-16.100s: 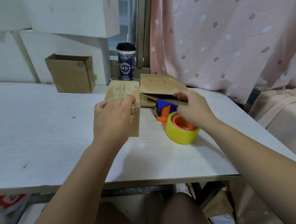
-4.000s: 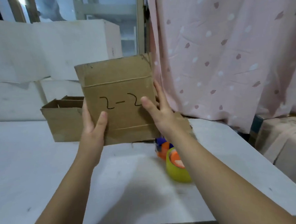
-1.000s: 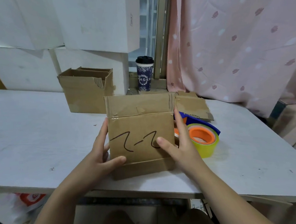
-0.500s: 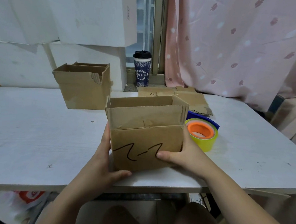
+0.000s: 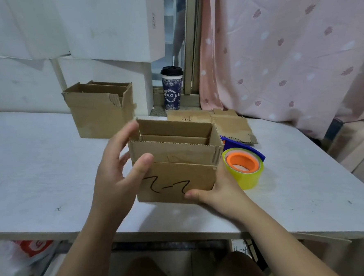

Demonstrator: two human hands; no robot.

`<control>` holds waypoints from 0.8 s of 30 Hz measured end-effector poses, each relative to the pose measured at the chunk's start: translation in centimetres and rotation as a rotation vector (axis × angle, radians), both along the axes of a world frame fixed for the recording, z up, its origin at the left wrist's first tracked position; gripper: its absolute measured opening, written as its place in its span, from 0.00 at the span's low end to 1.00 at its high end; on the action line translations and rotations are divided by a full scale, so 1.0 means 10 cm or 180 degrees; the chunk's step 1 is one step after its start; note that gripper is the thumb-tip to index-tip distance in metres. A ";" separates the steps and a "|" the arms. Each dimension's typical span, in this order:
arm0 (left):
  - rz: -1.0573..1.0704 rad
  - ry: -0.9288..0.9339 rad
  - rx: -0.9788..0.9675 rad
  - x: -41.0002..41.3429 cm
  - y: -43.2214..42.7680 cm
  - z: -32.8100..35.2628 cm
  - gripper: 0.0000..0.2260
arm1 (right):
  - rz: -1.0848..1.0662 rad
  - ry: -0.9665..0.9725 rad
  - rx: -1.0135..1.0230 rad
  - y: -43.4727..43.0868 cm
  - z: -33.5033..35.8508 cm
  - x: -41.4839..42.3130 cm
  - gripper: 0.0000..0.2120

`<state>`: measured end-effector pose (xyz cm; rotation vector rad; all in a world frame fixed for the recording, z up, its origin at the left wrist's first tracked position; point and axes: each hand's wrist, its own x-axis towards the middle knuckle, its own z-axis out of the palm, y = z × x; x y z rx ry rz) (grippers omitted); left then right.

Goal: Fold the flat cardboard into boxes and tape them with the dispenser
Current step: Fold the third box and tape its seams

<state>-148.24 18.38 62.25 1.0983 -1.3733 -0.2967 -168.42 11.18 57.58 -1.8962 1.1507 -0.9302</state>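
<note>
A brown cardboard box [image 5: 179, 172] marked "2-2" stands upright on the white table [image 5: 40, 178], its top flaps up and open. My left hand [image 5: 117, 173] is at the box's left side, fingers spread, thumb on the front flap. My right hand [image 5: 218, 191] holds the box's lower right corner, thumb across the front. The tape dispenser [image 5: 243, 166], a yellow roll with an orange core and blue frame, lies just right of the box. Flat cardboard sheets [image 5: 229, 124] lie behind it.
Another open cardboard box [image 5: 100, 113] stands at the back left. A lidded paper cup [image 5: 172, 87] stands on the window sill. White boxes [image 5: 106, 25] are stacked along the back wall. A pink curtain [image 5: 288, 46] hangs at the right. The table's front edge is near my knees.
The box has opened from flat into an upright shape on the table. My left hand has lifted from the lower left corner to the top left flap.
</note>
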 end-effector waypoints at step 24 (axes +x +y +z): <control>0.0669 -0.1467 0.0018 -0.08 -0.11 0.07 0.11 | 0.0221 0.0174 0.0226 -0.31 0.98 0.02 0.37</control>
